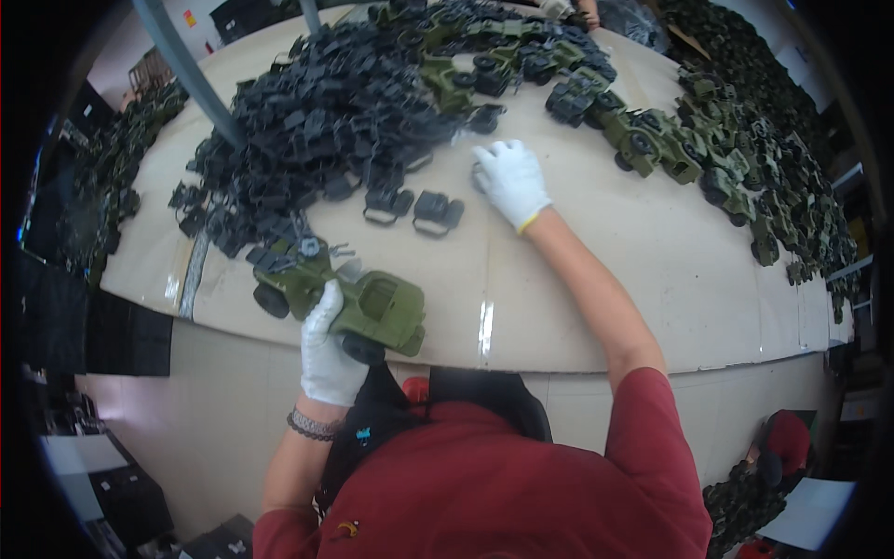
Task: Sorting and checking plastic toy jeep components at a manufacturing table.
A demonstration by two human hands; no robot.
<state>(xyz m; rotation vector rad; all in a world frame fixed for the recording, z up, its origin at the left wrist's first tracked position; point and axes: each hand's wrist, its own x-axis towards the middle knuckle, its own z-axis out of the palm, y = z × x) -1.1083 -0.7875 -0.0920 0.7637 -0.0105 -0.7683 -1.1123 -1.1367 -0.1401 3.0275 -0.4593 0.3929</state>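
- Left of centre, at the table's near edge, the white-gloved left hand grips an olive-green toy jeep, thumb laid over its side and the other fingers mostly hidden beneath; whether the jeep also touches the table, I cannot tell.
- Right of centre and higher in the frame, the white-gloved right hand is over bare tabletop, its fingers bent; whether they pinch anything, I cannot tell.
- By my reading, the step in hand is steadying the jeep with the left hand while the right works apart from it, near a pile of dark grey plastic fittings.
- Just left of the right hand lie two loose grey fittings, side by side; the next move seems to call for a firm left hold and a careful right-hand pinch on one small piece.
- As for looks, the jeep is matt green moulded plastic, lying aslant, with two black wheels showing toward the lower edge, an open rectangular well at its right end, a small translucent pane mid-body and grey pieces over its left end.
- At upper right, similar green toy vehicles stand crowded together.
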